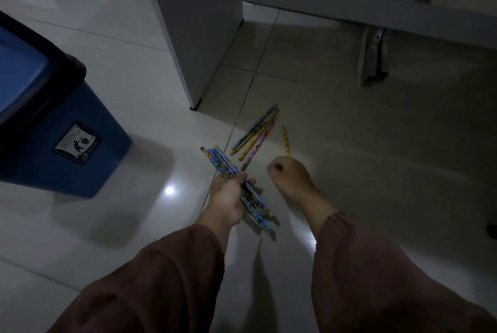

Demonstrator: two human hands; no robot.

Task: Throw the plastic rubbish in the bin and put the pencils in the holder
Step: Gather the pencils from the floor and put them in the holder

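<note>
My left hand (227, 198) grips a bundle of several patterned blue pencils (223, 164) that sticks out above and below the fist. Just beyond it, a loose group of pencils (255, 135) lies on the tiled floor, blue, yellow and pink. One short yellow pencil (285, 140) lies apart to their right. My right hand (289, 174) hovers with curled fingers right at the near end of that yellow pencil; whether it touches it is unclear. The blue bin (67, 128) with a black rim stands at the left. No holder is in view.
A white furniture panel (199, 28) stands upright on the floor behind the pencils. A grey metal frame with a bracket leg (375, 61) crosses the top right. The floor is glossy light tile, dimly lit.
</note>
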